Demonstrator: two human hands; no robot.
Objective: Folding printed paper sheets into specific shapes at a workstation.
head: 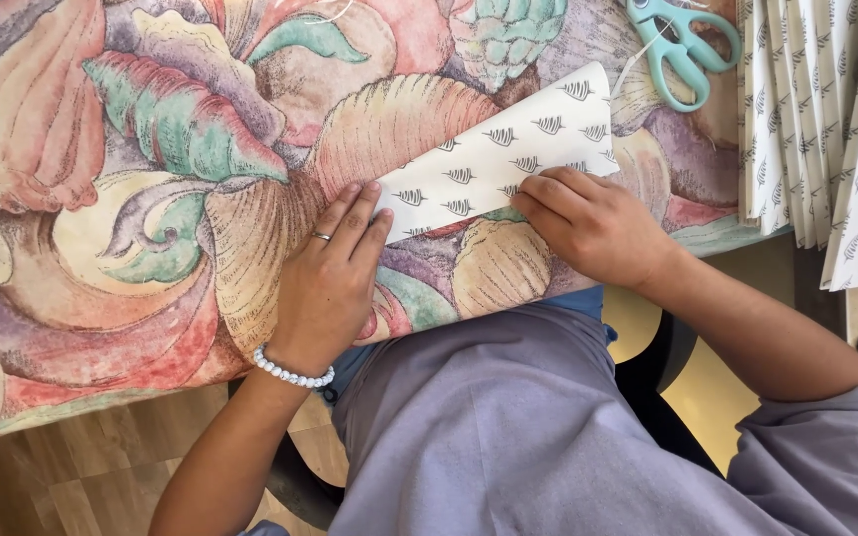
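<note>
- A folded sheet of white paper (508, 159) printed with small dark leaf-like marks lies slantwise on the tabletop (151, 199), its long axis running from about 8 o'clock up to 2 o'clock.
- The left hand (330, 283) lies flat, palm down, at the paper's 8 o'clock end; its fingers (355, 223) are straight and pressed together, their tips resting on the paper's lower corner. A ring sits on one finger and a white bead bracelet (292, 372) circles the wrist.
- The right hand (593, 223) presses on the paper's lower edge near its middle; its fingers (553, 191) are bent and held close together, tips down on the sheet, pinching nothing.
- The tabletop is covered by a cloth with large shells in pink, green and tan.
- Teal-handled scissors (687, 45) lie at 1 o'clock from the paper, well apart from both hands.
- A fanned stack of the same patterned paper (826, 119) sits at 3 o'clock, at the right edge of the view.
</note>
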